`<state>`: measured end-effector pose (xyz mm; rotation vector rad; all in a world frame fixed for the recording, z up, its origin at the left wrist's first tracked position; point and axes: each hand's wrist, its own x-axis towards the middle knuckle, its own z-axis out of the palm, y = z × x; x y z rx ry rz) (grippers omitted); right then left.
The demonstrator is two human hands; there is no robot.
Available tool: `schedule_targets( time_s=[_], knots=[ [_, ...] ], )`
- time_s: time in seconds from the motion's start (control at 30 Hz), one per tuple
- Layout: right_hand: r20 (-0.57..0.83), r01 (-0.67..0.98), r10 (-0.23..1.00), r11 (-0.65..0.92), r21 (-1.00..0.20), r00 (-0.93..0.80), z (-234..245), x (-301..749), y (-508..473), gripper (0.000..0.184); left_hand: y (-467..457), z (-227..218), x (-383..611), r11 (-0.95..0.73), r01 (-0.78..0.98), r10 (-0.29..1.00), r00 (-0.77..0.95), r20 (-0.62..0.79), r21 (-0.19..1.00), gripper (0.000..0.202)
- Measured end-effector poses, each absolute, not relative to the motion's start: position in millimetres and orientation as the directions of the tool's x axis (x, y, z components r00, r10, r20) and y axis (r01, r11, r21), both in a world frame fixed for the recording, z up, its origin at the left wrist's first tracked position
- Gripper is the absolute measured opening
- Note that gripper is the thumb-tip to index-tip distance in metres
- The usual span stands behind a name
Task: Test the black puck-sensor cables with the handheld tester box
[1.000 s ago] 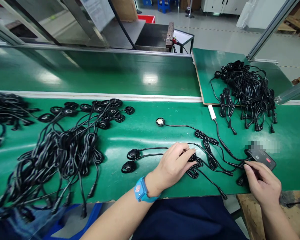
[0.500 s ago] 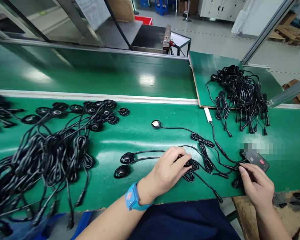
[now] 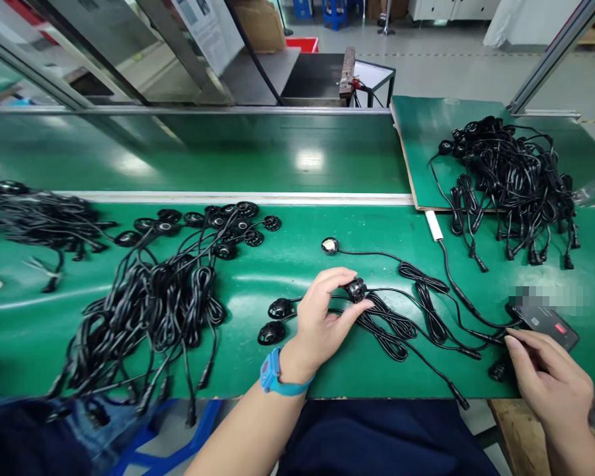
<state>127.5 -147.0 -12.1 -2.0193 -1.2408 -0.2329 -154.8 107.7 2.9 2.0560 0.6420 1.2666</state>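
My left hand (image 3: 324,314), with a blue wrist strap, pinches a small round black puck light (image 3: 356,289) between thumb and fingers, lifted just above the green belt (image 3: 297,258). Its black cable trails right into a coiled bundle (image 3: 391,324). Two more black pucks (image 3: 276,320) lie left of that hand. A puck with a pale lit face (image 3: 330,246) sits farther back. My right hand (image 3: 550,380) rests at the belt's near right edge, fingers curled, fingertips by a black control box with a red button (image 3: 548,324) and a cable plug (image 3: 498,370).
A big heap of black cabled pucks (image 3: 158,291) covers the belt's left part, another tangle (image 3: 34,215) at far left. A further pile (image 3: 510,175) lies on a green board at back right. A white connector (image 3: 433,225) lies near it. Metal frame rails stand behind.
My left hand has picked one puck up off the cable bundle and turned it upward. The right hand stays beside the control box. The view has shifted a little.
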Motion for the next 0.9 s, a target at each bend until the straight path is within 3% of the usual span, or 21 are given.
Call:
schedule_targets(
  time_s=[0.33, 0.5, 0.67, 0.9],
  knots=[
    [0.509, 0.840, 0.700, -0.250, -0.482, 0.501, -12, 128, -147, 0.012, 109, 1, -155, -0.656, 0.095, 0.711, 0.411, 0.570, 0.749, 0.044],
    [0.529, 0.854, 0.705, -0.220, -0.471, 0.473, -13, 130, -148, 0.008, 126, -6, -164, -0.547, 0.327, 0.829, 0.341, 0.444, 0.770, 0.044],
    [0.533, 0.852, 0.698, -0.220, -0.476, 0.478, -13, 130, -147, 0.006, 148, -17, -179, -0.513, 0.533, 0.852, 0.411, 0.323, 0.673, 0.035],
    [0.548, 0.849, 0.685, -0.204, -0.488, 0.480, -12, 129, -146, 0.007, 153, -16, -184, -0.506, 0.577, 0.852, 0.451, 0.266, 0.641, 0.031]
  ],
)
